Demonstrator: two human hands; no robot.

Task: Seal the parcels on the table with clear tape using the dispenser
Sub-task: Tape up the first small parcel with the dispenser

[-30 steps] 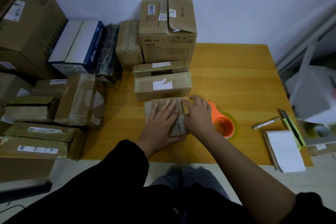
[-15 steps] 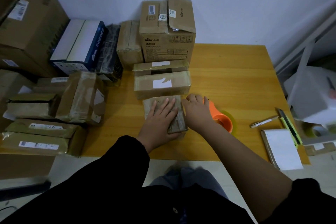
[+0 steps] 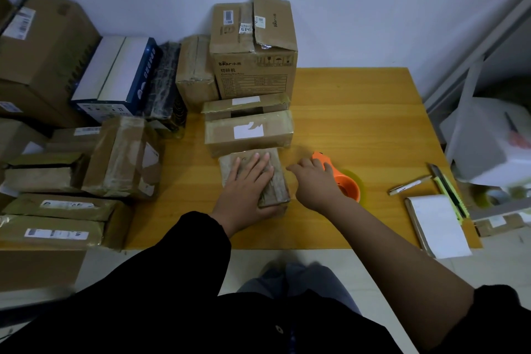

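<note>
Head view: the parcel [image 3: 278, 181] lies near the front edge of the table [image 3: 359, 112], just before a larger box [image 3: 273, 135]. It is pressed flat by the left hand [image 3: 247, 184], whose fingers are spread straight over its top. The right hand [image 3: 313, 184] is held just right of the parcel, knuckles up and fingers loosely bent, over the handle of the orange dispenser [image 3: 346, 185], which rests on the table. Whether the handle is gripped cannot be told, since the hand hides it.

The step in hand is judged to be the taking up of the dispenser for a strip across the parcel. It is best done with the parcel pinned so that it cannot slide. The tape end should be set down past the far edge, and the dispenser drawn along the seam in one steady pull. The strip should be carried over the near edge before it is cut.

The left forearm is stretched forward, sleeved to the wrist. The right arm is bare and is angled in from the right.
</note>
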